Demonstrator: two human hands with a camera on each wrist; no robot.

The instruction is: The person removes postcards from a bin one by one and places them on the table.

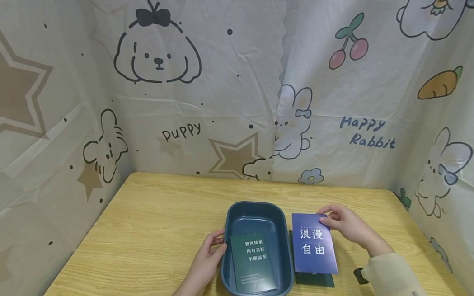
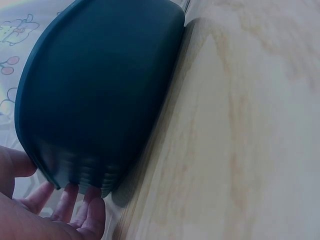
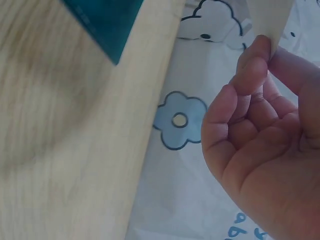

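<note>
Blue oblong card [image 1: 313, 257] was pinched by the right hand [image 1: 341, 223], dark-blue round-cornered tub [image 1: 254, 224] was gripped by the left hand [image 1: 207, 256]

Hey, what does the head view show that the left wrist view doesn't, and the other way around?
Only the head view: the right hand pinching the purple card, a green card partly hidden below it, and a second green card inside the tray.
Only the left wrist view: a broad close-up of the tray's outer wall.
Both: the left hand at the tray, the wooden table and the patterned cloth.
</note>
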